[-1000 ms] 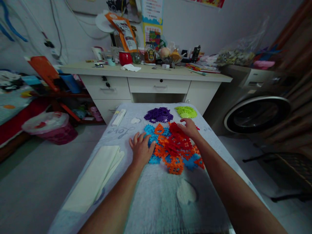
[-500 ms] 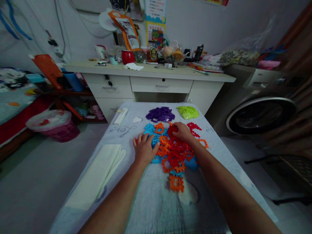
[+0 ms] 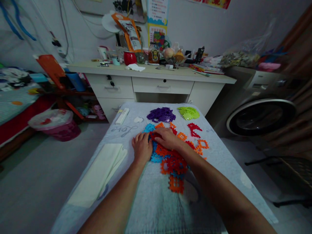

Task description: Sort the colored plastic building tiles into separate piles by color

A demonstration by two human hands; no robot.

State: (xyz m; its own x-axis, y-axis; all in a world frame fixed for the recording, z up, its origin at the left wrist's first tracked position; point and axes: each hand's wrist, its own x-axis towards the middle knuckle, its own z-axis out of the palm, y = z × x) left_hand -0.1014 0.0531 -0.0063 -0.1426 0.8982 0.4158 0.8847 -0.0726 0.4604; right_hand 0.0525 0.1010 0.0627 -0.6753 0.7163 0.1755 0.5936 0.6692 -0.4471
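Red, orange and blue toothed plastic building pieces lie in a mixed heap on a cloth-covered table. My right hand (image 3: pixel 167 138) reaches over the heap, its fingers closed on a red piece (image 3: pixel 152 136). Right beside it, my left hand (image 3: pixel 142 148) rests at the heap's left edge with fingers curled down; red pieces showed under them a moment earlier, and its palm is hidden. Blue pieces (image 3: pixel 156 157) show between and below the hands. Nearer me are more red pieces (image 3: pixel 176 162) and a square orange piece (image 3: pixel 175 184).
Beyond the heap sit a purple pile (image 3: pixel 161 114) and a lime-green pile (image 3: pixel 188 113). A red curved piece (image 3: pixel 194 130) lies apart at right. Folded pale cloth (image 3: pixel 97 175) and a white box (image 3: pixel 122 116) are at left. A cluttered desk (image 3: pixel 151 73) stands behind.
My right hand has moved left from the red pieces to my left hand, carrying red with it. My left hand's fingers have drawn closer together. The view has shifted slightly.
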